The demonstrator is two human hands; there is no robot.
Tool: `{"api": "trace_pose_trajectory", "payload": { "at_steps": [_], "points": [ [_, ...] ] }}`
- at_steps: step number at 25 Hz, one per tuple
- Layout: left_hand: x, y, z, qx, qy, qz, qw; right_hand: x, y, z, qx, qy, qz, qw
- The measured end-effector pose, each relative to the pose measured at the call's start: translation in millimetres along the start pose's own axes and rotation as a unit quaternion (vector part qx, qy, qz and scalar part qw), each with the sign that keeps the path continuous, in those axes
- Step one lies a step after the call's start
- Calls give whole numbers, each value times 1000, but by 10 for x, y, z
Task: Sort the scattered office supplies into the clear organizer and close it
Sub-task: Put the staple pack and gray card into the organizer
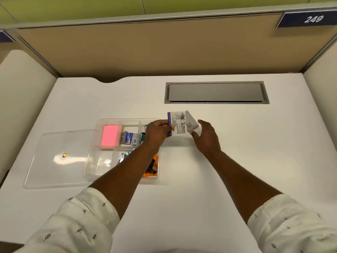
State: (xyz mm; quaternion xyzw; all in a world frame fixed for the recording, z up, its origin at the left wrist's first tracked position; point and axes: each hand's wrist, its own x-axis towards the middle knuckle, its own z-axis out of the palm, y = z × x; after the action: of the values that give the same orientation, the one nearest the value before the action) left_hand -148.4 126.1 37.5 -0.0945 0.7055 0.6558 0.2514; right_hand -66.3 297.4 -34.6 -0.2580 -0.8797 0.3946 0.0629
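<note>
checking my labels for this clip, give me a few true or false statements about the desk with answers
1. The left hand holds the white packet with a purple stripe. True.
2. The clear lid sits closed on the organizer. False: it lies on the desk, to the organizer's left.
3. The pink sticky notes are in the organizer. True.
4. The right hand rests on the pink sticky notes. False: it is right of the organizer, by the grey packet.

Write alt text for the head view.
A person's left hand holds a white printed packet over a desk, the right hand open beside it. To their left sits the clear organizer holding pink sticky notes, its lid off alongside.
</note>
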Motion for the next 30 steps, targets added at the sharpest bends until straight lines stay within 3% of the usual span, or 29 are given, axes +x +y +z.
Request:
{"api": "trace_pose_trajectory", "payload": {
  "at_steps": [4,9,12,20,27,30],
  "points": [
    [148,57,-163,-14,-2,-4,1000,264,-169,207,-19,13,4,1000],
    [245,70,-302,-16,-8,-8,1000,351,-209,362,-171,-14,6,985],
    [282,63,-397,-21,-5,-8,1000,301,-185,409,-203,1,21,979],
    [124,-40,-568,3,9,-1,1000,34,-114,293,-12,20,97,995],
    [-253,-52,-806,-22,32,6,999,-406,-84,110,94,83,180,976],
    [-512,-61,-993,-47,42,26,998,-570,-198,77,167,72,206,961]
  ]
}}
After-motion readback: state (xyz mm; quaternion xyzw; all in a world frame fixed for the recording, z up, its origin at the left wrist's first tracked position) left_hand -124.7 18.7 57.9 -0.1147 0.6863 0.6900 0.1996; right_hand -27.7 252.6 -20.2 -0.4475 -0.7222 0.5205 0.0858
